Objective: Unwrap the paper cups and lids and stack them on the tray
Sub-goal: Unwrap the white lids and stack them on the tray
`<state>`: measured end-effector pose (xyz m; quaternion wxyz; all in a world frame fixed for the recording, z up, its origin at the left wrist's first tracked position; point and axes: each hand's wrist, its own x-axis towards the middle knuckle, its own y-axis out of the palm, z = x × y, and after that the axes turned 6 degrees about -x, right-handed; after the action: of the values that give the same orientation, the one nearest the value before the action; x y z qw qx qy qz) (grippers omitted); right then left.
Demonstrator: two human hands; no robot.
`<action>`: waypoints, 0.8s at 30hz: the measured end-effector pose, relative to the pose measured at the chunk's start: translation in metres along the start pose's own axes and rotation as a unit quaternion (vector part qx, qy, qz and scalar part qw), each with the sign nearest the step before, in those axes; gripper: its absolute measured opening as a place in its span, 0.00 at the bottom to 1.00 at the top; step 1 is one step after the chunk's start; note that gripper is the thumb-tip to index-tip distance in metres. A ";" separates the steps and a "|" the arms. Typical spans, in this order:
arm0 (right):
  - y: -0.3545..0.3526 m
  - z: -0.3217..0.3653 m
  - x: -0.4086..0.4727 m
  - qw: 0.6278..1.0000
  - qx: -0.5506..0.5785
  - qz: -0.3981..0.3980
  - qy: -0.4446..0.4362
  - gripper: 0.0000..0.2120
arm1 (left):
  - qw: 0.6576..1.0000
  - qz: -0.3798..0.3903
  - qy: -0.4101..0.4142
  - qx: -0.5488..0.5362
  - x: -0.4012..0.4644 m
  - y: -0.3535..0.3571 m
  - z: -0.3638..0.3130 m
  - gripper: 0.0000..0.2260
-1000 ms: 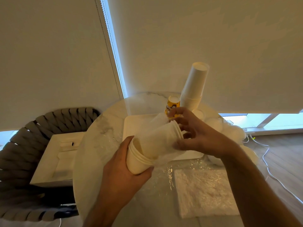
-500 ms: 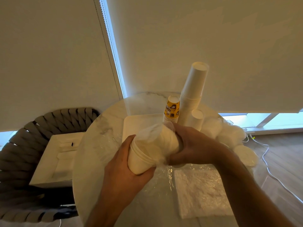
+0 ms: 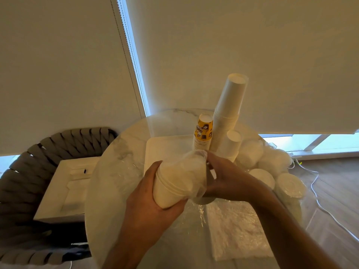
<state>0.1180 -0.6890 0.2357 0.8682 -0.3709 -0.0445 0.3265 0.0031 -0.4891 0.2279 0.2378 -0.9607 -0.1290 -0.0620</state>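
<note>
I was mid-unwrap: my left hand (image 3: 155,200) gripped the cups (image 3: 172,183) at the tray's (image 3: 165,146) six o'clock while my right hand (image 3: 225,177) pinched the wrap (image 3: 196,160), which I judged needed peeling off next.

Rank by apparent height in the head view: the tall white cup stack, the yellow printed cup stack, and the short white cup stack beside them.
1. Tall white cup stack, clearly tallest.
2. Yellow printed cup stack.
3. Short white cup stack, though its base is hidden behind the right hand, so ranks two and three are unsure.
</note>
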 end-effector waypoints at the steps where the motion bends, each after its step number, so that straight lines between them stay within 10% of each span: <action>1: 0.002 -0.003 0.001 1.000 0.003 -0.004 0.003 0.41 | 1.000 0.002 0.002 0.001 0.001 0.000 0.000 0.37; 13: -0.056 -0.058 0.014 0.936 -0.067 -0.337 0.072 0.42 | 1.000 -0.018 -0.013 -0.017 -0.002 -0.004 0.008 0.37; 24: -0.059 -0.116 0.045 0.940 -0.173 -0.280 0.086 0.30 | 1.000 -0.011 -0.008 -0.018 -0.004 0.000 0.008 0.37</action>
<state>0.2216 -0.7640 0.1847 0.8475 -0.5146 -0.1277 0.0247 0.0001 -0.4861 0.2202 0.2184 -0.9639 -0.1399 -0.0596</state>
